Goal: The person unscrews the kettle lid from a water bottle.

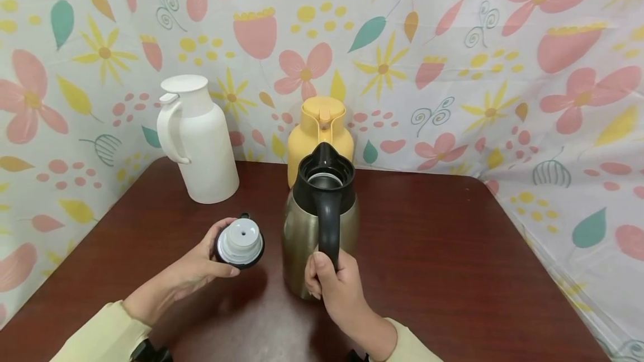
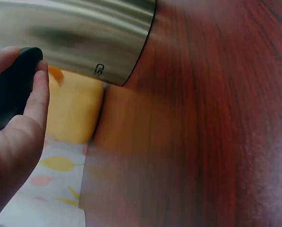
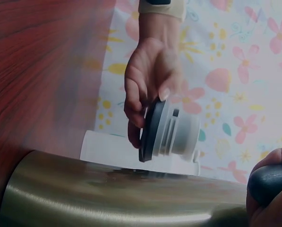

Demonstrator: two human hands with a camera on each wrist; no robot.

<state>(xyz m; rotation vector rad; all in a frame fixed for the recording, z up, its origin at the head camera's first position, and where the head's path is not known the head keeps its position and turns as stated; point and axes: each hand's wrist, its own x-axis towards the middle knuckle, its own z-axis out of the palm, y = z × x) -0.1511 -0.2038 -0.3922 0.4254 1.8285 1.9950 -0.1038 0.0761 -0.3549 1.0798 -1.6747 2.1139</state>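
In the head view my left hand (image 1: 198, 261) grips a round lid (image 1: 242, 242) by its black rim, its white stepped underside turned up. The right wrist view shows that lid (image 3: 174, 130) side-on, with the left hand's (image 3: 150, 78) fingers round the black edge. My right hand (image 1: 339, 289) holds the black handle (image 1: 329, 228) of a steel thermos jug (image 1: 297, 239). The jug stands upright on the table, its black-collared mouth uncovered and its spout facing away from me. In the left wrist view the jug's steel body (image 2: 84, 38) lies just beyond the lid.
A white jug (image 1: 206, 138) with a side handle stands at the back left of the dark wooden table (image 1: 427, 250). Behind the steel jug is a yellow jug (image 1: 322, 122), partly hidden by it. A flowered cloth (image 1: 453, 71) hangs along the back and sides.
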